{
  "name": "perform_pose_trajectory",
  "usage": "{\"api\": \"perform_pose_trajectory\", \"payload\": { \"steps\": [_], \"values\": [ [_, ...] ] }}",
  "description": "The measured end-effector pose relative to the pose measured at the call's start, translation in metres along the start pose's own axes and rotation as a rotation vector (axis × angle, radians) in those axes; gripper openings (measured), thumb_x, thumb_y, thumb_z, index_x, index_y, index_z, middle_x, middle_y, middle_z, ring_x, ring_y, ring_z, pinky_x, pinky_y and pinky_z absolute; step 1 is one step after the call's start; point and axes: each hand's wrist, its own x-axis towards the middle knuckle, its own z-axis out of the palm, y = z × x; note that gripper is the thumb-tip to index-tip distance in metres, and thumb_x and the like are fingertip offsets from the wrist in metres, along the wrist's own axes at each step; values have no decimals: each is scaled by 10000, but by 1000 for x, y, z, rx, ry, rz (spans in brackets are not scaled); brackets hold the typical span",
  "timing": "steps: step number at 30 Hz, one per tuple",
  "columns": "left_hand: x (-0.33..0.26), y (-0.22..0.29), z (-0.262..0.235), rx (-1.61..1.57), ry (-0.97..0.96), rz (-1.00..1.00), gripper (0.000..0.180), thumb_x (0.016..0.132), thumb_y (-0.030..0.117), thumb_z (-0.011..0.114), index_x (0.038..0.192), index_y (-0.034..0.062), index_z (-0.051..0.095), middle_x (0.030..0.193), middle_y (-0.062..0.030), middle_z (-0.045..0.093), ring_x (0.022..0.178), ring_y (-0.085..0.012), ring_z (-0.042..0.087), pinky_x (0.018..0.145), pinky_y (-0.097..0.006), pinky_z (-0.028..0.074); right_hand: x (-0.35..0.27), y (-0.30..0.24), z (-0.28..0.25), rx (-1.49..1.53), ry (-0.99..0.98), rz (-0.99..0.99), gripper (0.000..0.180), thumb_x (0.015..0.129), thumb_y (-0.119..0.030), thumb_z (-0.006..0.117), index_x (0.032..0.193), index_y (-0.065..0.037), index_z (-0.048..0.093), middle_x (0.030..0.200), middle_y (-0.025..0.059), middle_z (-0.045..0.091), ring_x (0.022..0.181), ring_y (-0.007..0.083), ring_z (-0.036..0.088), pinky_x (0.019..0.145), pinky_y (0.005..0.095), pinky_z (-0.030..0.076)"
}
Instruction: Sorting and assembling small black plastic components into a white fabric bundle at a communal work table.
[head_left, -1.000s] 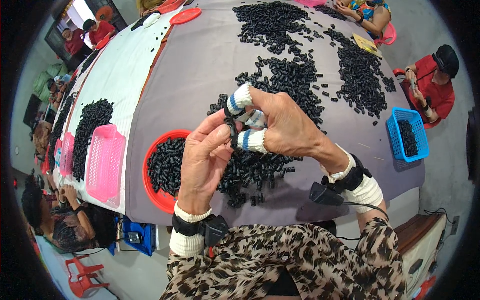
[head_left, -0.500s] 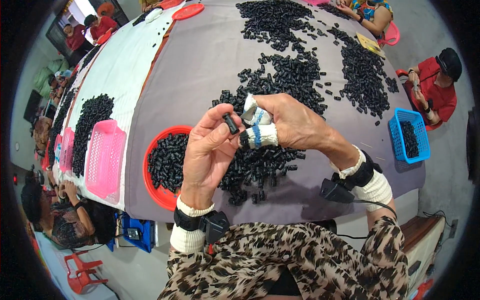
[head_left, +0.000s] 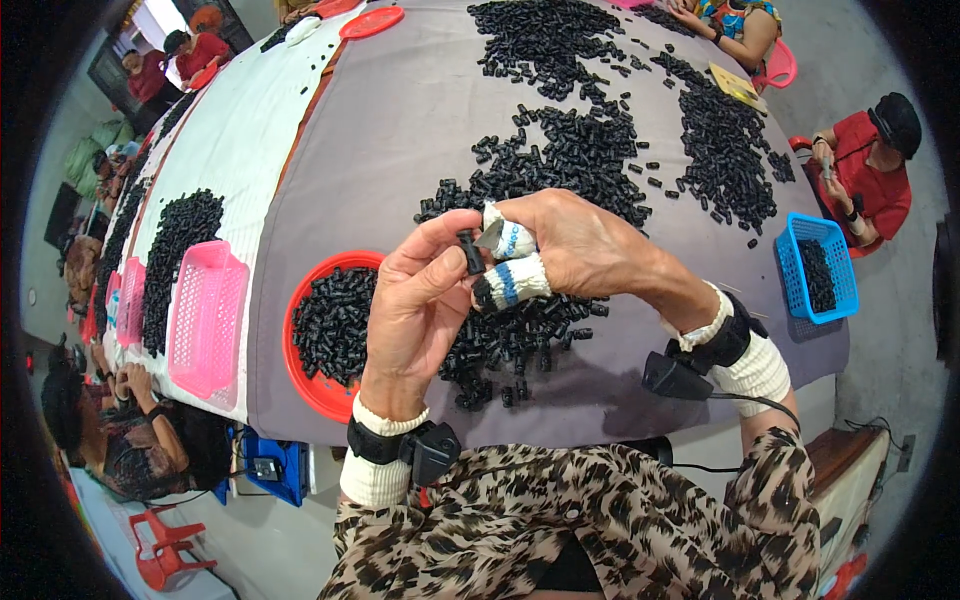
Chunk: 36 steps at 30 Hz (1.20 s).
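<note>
Between the thumb and fingers of my left hand (head_left: pixel 412 305), a small black cylindrical part (head_left: pixel 469 252) stands nearly upright. My right hand (head_left: pixel 590 245) is closed close beside it, thumb and forefinger wrapped in white cloth covers with blue marks. A small grey blade-like piece (head_left: pixel 490 237) pokes out from the covered fingers toward the black part; most of it is hidden. Both hands are above a loose pile of similar black parts (head_left: pixel 530 335) on the grey cloth. Left of my left wrist, a round red tray (head_left: pixel 345 405) holds many more of them.
More heaps of black parts (head_left: pixel 725 150) spread across the grey-covered table (head_left: pixel 370 150). A blue basket (head_left: pixel 845 290) stands at the right edge, a pink basket (head_left: pixel 208 330) at the left. Several people sit around the table. A cable (head_left: pixel 760 402) runs from my right wrist device.
The black part has turned more upright in my left fingers. My right hand's wrapped fingers have shifted slightly left and turned, showing more of the grey piece.
</note>
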Motion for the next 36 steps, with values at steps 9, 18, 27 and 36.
{"api": "perform_pose_trajectory", "payload": {
  "steps": [9,18,27,36],
  "values": [
    [0,0,1,76,47,-18,296,848,68,562,1120,-44,527,1025,-108,595,929,-164,578,815,-289,466,3,0,2,8,-31,31,356,681,-292,725,886,-32,594,726,58,616,651,158,564,607,300,439],
    [-1,-2,1,81,80,-27,268,869,82,540,1107,-41,537,988,-96,607,871,-144,595,746,-266,496,6,3,5,-74,-21,-50,339,707,-277,696,902,-24,581,735,69,619,666,174,581,620,310,447],
    [-1,-2,-6,-14,20,-70,242,867,73,538,1081,-41,549,975,-102,611,835,-143,605,714,-252,511,3,7,10,-163,-6,-102,246,742,-169,629,917,-13,554,722,95,605,618,202,566,598,325,446],
    [-2,-5,4,30,80,-39,247,866,82,540,1081,-39,546,984,-107,608,862,-160,611,730,-268,520,-1,2,6,-65,70,-69,325,681,-239,711,848,-10,551,661,61,573,589,153,531,560,297,425]
  ]
}}
